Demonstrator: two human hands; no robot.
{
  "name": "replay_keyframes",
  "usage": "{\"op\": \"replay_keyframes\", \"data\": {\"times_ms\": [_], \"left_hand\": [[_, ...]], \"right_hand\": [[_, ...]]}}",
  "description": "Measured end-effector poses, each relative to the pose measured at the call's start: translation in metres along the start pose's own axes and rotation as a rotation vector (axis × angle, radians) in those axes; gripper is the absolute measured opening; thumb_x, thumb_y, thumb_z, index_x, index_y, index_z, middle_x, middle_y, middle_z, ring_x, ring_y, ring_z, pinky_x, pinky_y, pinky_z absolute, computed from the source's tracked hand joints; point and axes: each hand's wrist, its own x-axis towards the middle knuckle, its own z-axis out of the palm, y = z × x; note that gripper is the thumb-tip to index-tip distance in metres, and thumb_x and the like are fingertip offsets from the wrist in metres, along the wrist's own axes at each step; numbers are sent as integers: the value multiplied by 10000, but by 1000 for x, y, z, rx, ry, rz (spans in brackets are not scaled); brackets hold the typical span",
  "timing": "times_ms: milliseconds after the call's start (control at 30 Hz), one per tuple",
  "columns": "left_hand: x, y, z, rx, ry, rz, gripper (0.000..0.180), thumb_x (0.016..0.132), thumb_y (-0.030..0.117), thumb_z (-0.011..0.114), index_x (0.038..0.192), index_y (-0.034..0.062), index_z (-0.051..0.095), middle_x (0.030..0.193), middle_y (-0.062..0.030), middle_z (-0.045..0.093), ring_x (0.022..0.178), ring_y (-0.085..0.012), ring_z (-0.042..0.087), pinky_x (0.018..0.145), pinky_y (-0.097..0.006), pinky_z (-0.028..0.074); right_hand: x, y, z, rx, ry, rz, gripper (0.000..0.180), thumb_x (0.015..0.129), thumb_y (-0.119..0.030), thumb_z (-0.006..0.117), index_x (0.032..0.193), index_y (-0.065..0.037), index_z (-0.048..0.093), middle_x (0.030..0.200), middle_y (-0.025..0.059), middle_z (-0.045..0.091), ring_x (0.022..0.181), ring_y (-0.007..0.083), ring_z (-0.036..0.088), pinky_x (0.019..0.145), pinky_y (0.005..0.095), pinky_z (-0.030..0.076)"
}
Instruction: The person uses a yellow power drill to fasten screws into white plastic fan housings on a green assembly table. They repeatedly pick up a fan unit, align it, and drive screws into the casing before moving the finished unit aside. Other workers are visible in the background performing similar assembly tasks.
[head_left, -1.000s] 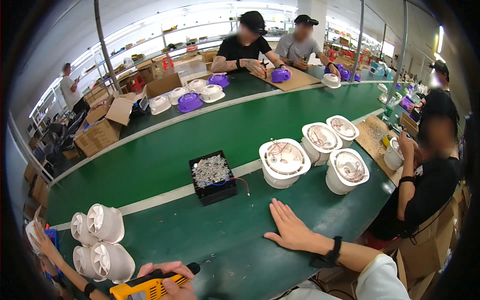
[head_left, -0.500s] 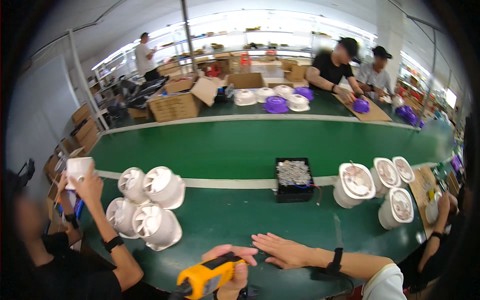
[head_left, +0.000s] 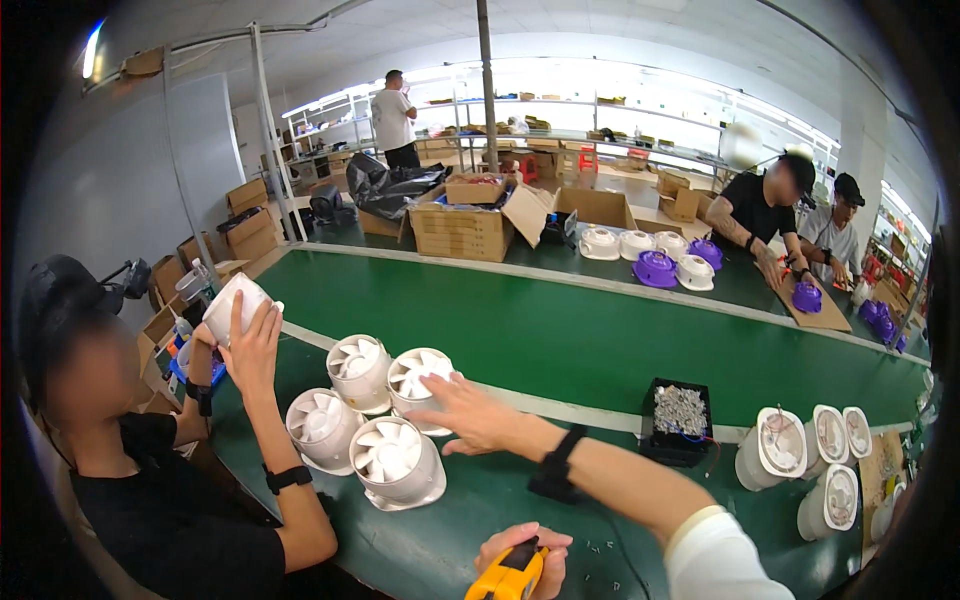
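Fingers of the right hand spread open, reaching over the white fan housing, closed on nothing.
Four such housings stand clustered on the green belt, blades up, round, clean white plastic. The reached unit sits at the back right of the cluster and appears not yet lifted. The left hand is wrapped around a yellow power screwdriver, held low and idle. A black tray of screws sits nearby. Judged: handling has barely begun.
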Motion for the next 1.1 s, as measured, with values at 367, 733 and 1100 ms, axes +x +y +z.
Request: {"op": "replay_keyframes", "data": {"times_ms": [367, 733, 1100], "left_hand": [[3, 0, 0, -70, 48, -16, 371, 885, 137, 588, 1170, 29, 377, 789, -106, 629, 601, -137, 552, 593, -251, 465], [-8, 20, 8, -177, -95, -20, 446, 860, 234, 653, 1160, 13, 408, 751, -121, 628, 558, -148, 545, 504, -246, 445], [-24, 38, 48, -208, 13, 83, 450, 886, 359, 589, 1117, 54, 350, 557, -77, 499, 390, -148, 448, 355, -251, 391]], "right_hand": [[6, -15, 4, 149, -210, 101, 351, 778, -341, 666, 1095, -209, 596, 1210, 205, 470, 1003, 377, 564, 823, 468, 459], [-139, -56, -68, 0, 74, 460, 356, 745, -224, 677, 1029, -32, 579, 956, 133, 574, 925, 304, 586, 763, 413, 466], [-203, -60, -113, -15, 142, 716, 284, 782, -227, 663, 948, -20, 562, 1066, 159, 536, 978, 324, 543, 890, 416, 402]]}}
